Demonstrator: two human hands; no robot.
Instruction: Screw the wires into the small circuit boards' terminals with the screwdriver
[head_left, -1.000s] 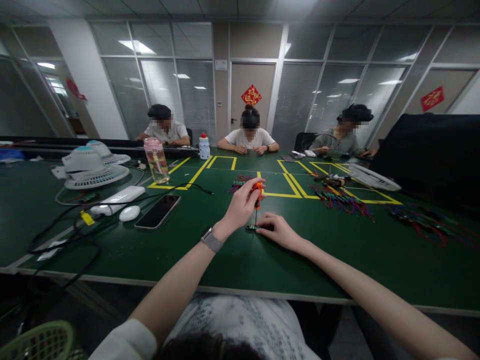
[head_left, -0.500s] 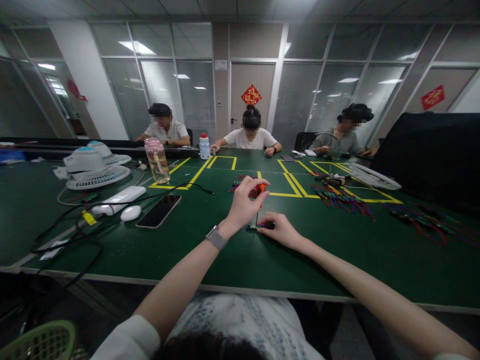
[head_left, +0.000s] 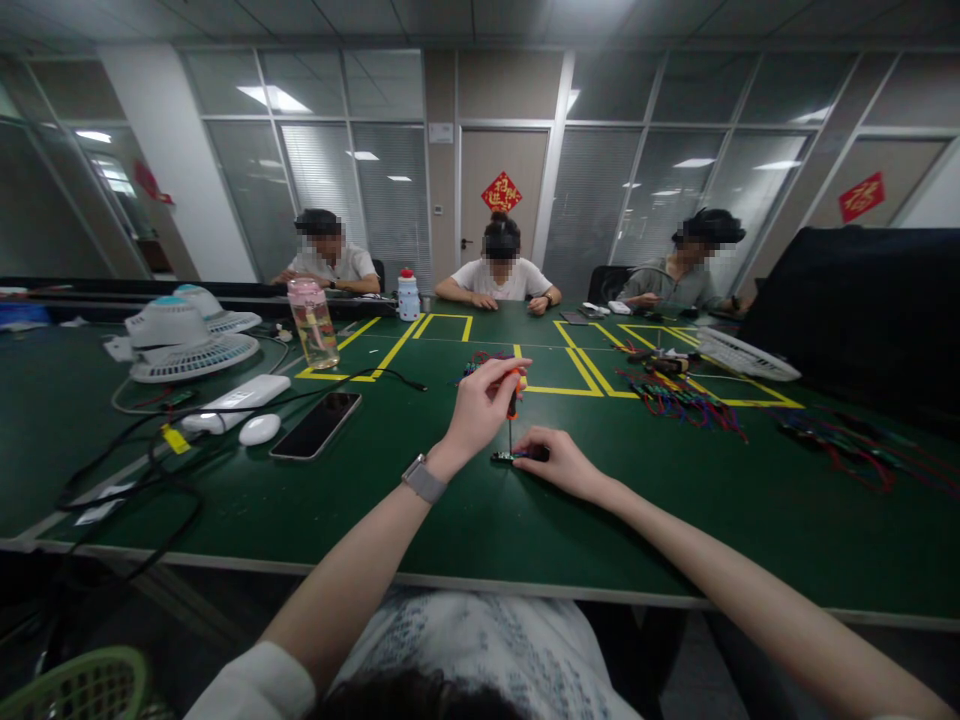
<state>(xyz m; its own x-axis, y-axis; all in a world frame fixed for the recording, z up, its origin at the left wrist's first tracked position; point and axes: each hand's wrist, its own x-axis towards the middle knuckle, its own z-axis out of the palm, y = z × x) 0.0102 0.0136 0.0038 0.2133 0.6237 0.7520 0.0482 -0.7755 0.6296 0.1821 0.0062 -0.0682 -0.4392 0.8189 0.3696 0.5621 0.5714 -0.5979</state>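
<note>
My left hand (head_left: pixel 484 398) is closed around the orange and black handle of a screwdriver (head_left: pixel 512 405), which stands upright. Its thin shaft runs down to a small circuit board (head_left: pixel 502 457) lying on the green table. My right hand (head_left: pixel 559 458) rests on the table and pinches the board's right end between thumb and fingers. Something dark, perhaps wires, shows at the right fingertips. The exact spot where the screwdriver's tip meets the board is too small to make out.
Behind my left hand lie red and blue wires (head_left: pixel 480 362); more wired boards (head_left: pixel 686 405) lie to the right. A phone (head_left: pixel 316 425), white case (head_left: pixel 259 429), power strip (head_left: pixel 236 404), fans (head_left: pixel 191 345) and bottle (head_left: pixel 313 325) stand left. Several people sit across the table (head_left: pixel 450 520).
My left hand has shifted slightly on the screwdriver handle, its fingers now stretched a little differently. My right hand and the board have stayed put. The person opposite has drawn one hand inward.
</note>
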